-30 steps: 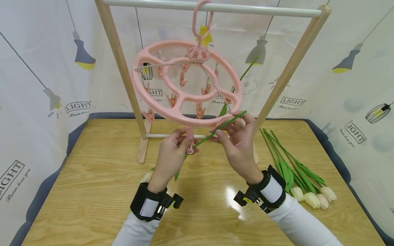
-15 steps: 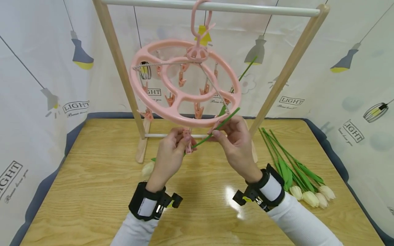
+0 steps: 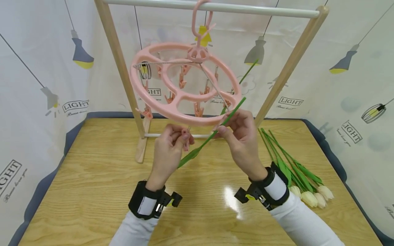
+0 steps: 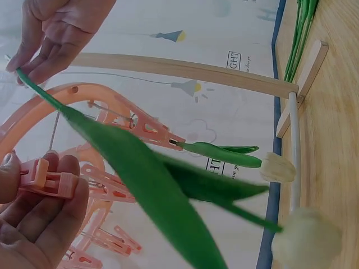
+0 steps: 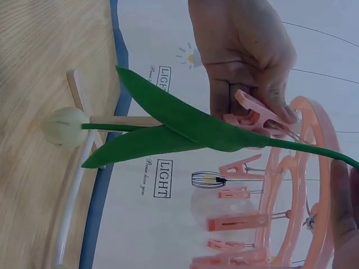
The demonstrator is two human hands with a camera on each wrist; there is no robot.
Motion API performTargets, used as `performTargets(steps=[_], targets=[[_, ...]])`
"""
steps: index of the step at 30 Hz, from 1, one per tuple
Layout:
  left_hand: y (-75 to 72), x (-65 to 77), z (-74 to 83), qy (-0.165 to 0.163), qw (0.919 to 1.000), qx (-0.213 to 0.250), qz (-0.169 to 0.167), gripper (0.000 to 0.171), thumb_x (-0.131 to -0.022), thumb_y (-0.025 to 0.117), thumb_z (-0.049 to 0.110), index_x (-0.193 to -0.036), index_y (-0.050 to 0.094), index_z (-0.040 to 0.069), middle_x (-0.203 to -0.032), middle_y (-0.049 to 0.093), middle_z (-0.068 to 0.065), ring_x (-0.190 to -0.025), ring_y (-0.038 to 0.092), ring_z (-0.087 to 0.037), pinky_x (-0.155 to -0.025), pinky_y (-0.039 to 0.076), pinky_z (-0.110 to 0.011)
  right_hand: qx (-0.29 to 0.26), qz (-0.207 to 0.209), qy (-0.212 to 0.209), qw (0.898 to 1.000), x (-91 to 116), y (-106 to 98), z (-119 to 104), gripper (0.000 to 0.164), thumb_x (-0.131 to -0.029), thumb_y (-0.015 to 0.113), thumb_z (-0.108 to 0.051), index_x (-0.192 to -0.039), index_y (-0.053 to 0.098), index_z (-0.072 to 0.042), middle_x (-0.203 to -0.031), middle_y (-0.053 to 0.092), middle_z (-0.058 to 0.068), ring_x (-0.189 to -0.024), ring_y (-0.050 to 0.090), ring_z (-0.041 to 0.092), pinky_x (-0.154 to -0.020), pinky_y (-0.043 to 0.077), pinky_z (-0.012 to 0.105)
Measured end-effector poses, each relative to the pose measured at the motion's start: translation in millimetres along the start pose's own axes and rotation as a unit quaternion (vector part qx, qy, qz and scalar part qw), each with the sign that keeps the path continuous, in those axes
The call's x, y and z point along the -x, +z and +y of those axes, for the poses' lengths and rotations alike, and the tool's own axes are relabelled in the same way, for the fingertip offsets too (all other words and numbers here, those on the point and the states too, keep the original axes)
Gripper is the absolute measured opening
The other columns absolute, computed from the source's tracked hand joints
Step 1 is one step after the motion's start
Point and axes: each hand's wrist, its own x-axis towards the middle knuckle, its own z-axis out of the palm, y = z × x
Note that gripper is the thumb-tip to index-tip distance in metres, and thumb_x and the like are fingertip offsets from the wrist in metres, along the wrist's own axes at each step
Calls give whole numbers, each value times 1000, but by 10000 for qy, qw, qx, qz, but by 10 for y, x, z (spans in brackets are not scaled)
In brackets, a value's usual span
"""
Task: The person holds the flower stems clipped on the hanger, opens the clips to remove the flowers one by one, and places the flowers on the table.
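My left hand (image 3: 167,145) pinches a pink clothespin (image 5: 252,115) hanging below the front rim of a round pink clip hanger (image 3: 184,118). The clothespin's jaws stand apart in the right wrist view. My right hand (image 3: 243,140) pinches the green stem of a white artificial tulip (image 5: 63,128) between thumb and fingers, near the bare end. The stem slants down to the left, with its leaves (image 4: 134,168) beside the clothespin and the blossom lowest. In the head view, my left hand hides that blossom. Another tulip (image 4: 277,167) hangs head down from a clip farther round the hanger.
The hanger hooks over the white bar (image 3: 261,9) of a wooden rack (image 3: 117,58). Several more pink clips (image 3: 198,109) dangle inside its ring. On the table (image 3: 92,205), a bunch of tulips (image 3: 309,198) lies at the right. A lamp-print cloth (image 3: 40,136) stands behind.
My right hand has moved up and slightly right with the stem. The tulip's leaves now show right of my left hand. My left hand stays at the clothespin, which has turned slightly.
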Motion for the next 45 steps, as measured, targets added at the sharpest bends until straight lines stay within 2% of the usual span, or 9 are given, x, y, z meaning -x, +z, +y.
performTargets(steps=[6,13,20,23,28,38,45], targets=[[-34,2,24,-66,9999,-27,71,14,-99,55,2,-110,53,-6,-89,68,-23,-67,59,-6,-61,52,-21,160,190,-109,9996,-33,-73,-10,30,-95,63,-3,-121,46,-1,-102,60,3,-86,65,12,-69,60,27],[-96,0,32,-117,9998,-149,97,24,-102,50,6,-122,47,-8,-103,65,-23,-85,63,-6,-73,53,-20,391,529,-192,9976,-84,-177,-53,32,-94,66,-7,-120,49,-2,-99,59,4,-83,62,13,-69,57,24],[-204,-16,-22,-246,9990,174,317,26,-103,47,5,-125,44,-9,-109,62,-27,-90,64,-5,-77,53,-18,721,768,-123,9944,-118,-320,-124,28,-95,60,3,-120,50,-5,-97,59,0,-82,60,11,-69,56,21],[-248,-27,-41,-183,9984,266,468,25,-103,47,3,-125,44,-9,-108,62,-27,-89,64,-5,-76,53,-17,819,936,-118,9922,-130,-389,-140,29,-94,57,7,-120,50,-4,-95,59,0,-82,61,11,-68,56,21],[-312,-25,-58,-146,9977,227,628,26,-103,48,6,-125,46,-9,-106,62,-27,-88,65,-7,-76,54,-18,1132,1265,-83,9854,-146,-498,-153,30,-93,57,8,-120,50,-4,-92,58,0,-81,61,11,-68,55,20],[-384,-29,-54,-251,9974,192,648,28,-103,49,8,-127,47,-7,-104,63,-23,-87,66,-8,-77,55,-18,1614,1659,20,9728,-202,-733,-233,32,-95,57,3,-124,47,-4,-92,54,0,-79,58,10,-63,52,17],[-408,-15,-76,-315,9963,310,731,28,-103,49,8,-126,46,-7,-103,62,-19,-87,66,-10,-81,57,-22,1974,2011,22,9595,-287,-977,-265,34,-96,60,-2,-128,48,-6,-86,56,-1,-70,57,8,-59,51,15]])
